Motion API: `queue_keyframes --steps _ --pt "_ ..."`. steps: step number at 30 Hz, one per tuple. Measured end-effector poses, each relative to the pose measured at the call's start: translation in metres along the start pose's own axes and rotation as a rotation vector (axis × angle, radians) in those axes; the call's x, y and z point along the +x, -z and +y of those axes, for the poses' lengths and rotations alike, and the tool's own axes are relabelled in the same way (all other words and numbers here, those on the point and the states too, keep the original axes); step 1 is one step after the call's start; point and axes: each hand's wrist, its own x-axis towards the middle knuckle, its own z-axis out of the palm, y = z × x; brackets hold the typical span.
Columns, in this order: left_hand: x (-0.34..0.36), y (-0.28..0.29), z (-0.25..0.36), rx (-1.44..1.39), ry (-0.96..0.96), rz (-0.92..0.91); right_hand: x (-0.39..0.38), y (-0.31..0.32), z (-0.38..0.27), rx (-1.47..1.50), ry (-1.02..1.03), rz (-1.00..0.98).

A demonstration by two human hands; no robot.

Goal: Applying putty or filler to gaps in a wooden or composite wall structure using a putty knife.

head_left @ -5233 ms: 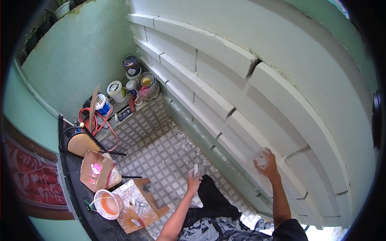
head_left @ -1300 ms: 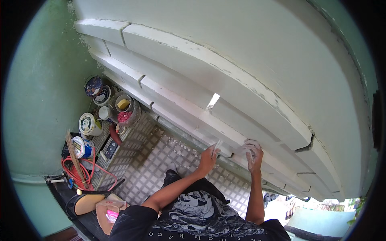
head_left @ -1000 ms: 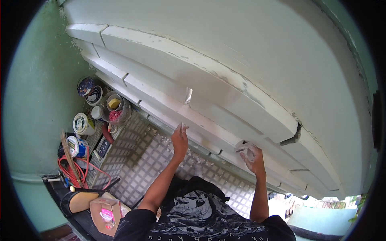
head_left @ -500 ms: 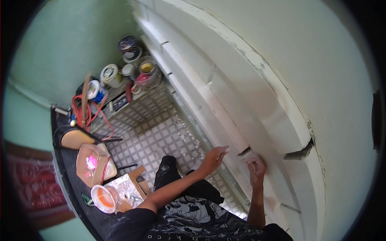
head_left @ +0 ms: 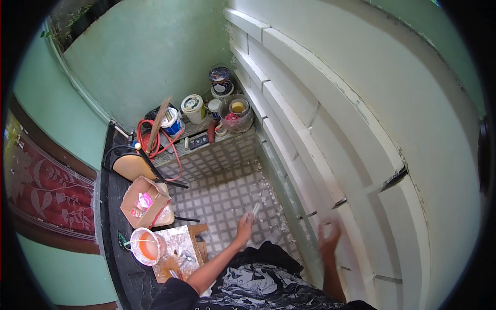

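Note:
My left hand [head_left: 244, 229] is over the tiled floor, closed around a small pale strip-like piece [head_left: 256, 208] that sticks out past the fingers; its exact kind does not show. Close to the white panelled wall [head_left: 356, 217] is my right hand [head_left: 329, 238], whitish with dust and smeared by motion. Its fingers look bent, but whether anything is in them is unclear. Long white ledges run along this wall, broken by dark open gaps [head_left: 395, 178] at their joints.
A bucket of orange liquid [head_left: 148, 250] and a stained board [head_left: 178, 248] stand at the left, beside an open cardboard box [head_left: 155, 213]. Tubs [head_left: 194, 108] and a red hose [head_left: 178, 155] crowd a tiled ledge at the back. White crumbs [head_left: 266, 194] litter the floor.
The view has shifted, showing more of the back wall. My left hand has drawn away from the white wall, out over the floor. My right hand has come off the ledge's gap.

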Motion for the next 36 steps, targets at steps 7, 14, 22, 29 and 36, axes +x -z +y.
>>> queue_keyframes --steps 7,14,22,29,36 --pt "-0.110 0.008 0.056 -0.749 0.210 -0.114 -0.124 -0.109 -0.057 0.775 -0.387 -0.648" --pt "-0.140 0.022 0.035 -0.947 0.233 -0.112 -0.114 -0.089 -0.108 0.137 -0.251 -0.755" --pt "-0.125 0.041 0.063 -0.976 0.222 -0.014 -0.096 -0.108 -0.094 0.502 -0.276 -0.820" --pt "-0.064 0.053 0.095 -0.728 0.074 -0.021 0.006 -0.078 -0.076 -0.121 -0.070 -0.033" --pt "0.009 0.068 0.079 -0.494 0.145 -0.115 0.095 -0.108 -0.019 -0.544 -0.428 0.029"
